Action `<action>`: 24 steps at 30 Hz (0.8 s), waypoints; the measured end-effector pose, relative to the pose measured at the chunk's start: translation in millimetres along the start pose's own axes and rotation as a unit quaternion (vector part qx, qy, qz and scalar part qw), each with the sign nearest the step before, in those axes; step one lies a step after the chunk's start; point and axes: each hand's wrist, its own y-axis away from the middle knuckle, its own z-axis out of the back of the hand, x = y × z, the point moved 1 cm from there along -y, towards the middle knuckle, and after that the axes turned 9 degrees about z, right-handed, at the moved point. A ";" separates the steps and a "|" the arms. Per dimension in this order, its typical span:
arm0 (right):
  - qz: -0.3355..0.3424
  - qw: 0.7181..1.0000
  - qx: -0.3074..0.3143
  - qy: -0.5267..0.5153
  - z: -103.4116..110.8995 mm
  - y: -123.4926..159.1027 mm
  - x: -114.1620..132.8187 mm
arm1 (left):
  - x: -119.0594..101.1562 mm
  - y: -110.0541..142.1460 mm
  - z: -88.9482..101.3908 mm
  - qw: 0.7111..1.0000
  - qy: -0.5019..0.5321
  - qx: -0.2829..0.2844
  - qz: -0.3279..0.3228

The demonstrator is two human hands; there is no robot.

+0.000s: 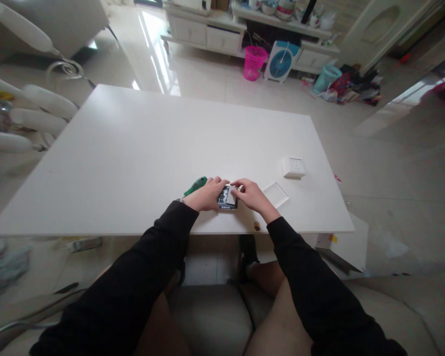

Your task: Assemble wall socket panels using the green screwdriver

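Note:
Near the front edge of the table lies a small square device, like a wall switch with its cover off (222, 203), showing a dark inside and a white panel (231, 196) on its right half. My left hand (206, 194) is closed around its left side. The fingers of my right hand (250, 192) pinch the white panel at the upper right of the device. Beside my left hand is a green-handled screwdriver (195, 186), its shaft partly hidden by that hand. A thin white square frame (284, 191) lies just right of my right hand.
Farther right on the white table (163, 148) stands a white wall socket on a box (293, 168). A tiny yellow and dark figure (257, 226) lies at the front edge. White chair parts (48, 101) stand at the left; a pink basket (255, 62) and a fan (281, 61) are beyond.

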 end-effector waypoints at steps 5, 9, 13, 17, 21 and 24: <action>0.062 0.996 0.031 0.056 5.9 6.4 5.0 | -0.4 -0.5 -0.1 1.000 -0.007 0.000 0.001; 0.081 0.991 0.060 0.086 4.2 9.5 10.9 | -1.3 0.3 1.3 1.000 -0.019 0.002 0.004; 0.099 0.986 0.078 0.110 0.0 9.9 14.3 | -3.8 1.5 3.6 1.000 -0.028 0.004 0.006; 0.124 0.984 0.080 0.097 -3.5 9.2 14.8 | -5.7 1.8 4.8 1.000 -0.029 0.005 0.007; 0.124 0.985 0.086 0.083 -3.8 9.5 14.3 | -4.4 0.6 2.8 1.000 -0.021 -0.003 -0.001; 0.120 0.985 0.083 0.092 -1.7 10.2 13.9 | -3.1 0.3 1.4 1.000 -0.024 -0.001 0.000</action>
